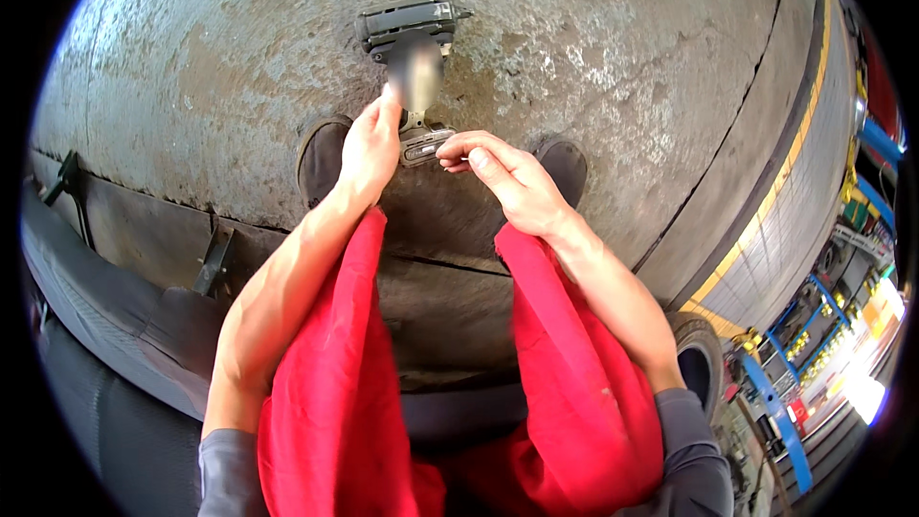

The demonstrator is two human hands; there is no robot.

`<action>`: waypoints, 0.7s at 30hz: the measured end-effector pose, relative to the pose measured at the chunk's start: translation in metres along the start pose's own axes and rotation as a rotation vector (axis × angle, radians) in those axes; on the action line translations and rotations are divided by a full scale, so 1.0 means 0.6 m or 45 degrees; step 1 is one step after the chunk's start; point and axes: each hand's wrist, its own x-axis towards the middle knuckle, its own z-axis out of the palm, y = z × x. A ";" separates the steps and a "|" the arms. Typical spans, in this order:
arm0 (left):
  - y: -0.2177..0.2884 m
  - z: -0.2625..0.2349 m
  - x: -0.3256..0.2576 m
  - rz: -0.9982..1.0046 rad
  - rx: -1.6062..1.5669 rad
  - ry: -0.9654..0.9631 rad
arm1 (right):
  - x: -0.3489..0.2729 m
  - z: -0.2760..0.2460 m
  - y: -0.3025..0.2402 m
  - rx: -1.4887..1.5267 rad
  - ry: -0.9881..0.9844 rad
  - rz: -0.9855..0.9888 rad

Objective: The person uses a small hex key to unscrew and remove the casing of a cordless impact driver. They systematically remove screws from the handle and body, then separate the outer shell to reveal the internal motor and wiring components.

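At upper centre of the frame, the left hand [369, 148] grips the handle of a cordless drill [412, 57], while the right hand [503, 177] pinches its battery base with closed fingers.

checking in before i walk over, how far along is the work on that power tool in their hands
Early, by the look of it. Done: the cordless power tool is picked up and held over the concrete floor. In hand: the left hand steadies its grip while the right hand pinches at the battery base. Left: the base looks still attached to the handle. Whether it is latched cannot be told.
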 end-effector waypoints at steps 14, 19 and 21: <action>0.076 0.000 0.020 0.092 1.387 -0.061 | 0.000 0.003 0.040 -0.162 0.116 0.139; 0.087 -0.011 -0.023 0.364 1.321 -0.048 | -0.021 0.000 0.043 0.106 0.133 0.156; 0.090 -0.019 -0.048 0.672 1.306 -0.145 | -0.024 -0.002 0.040 0.234 0.119 0.104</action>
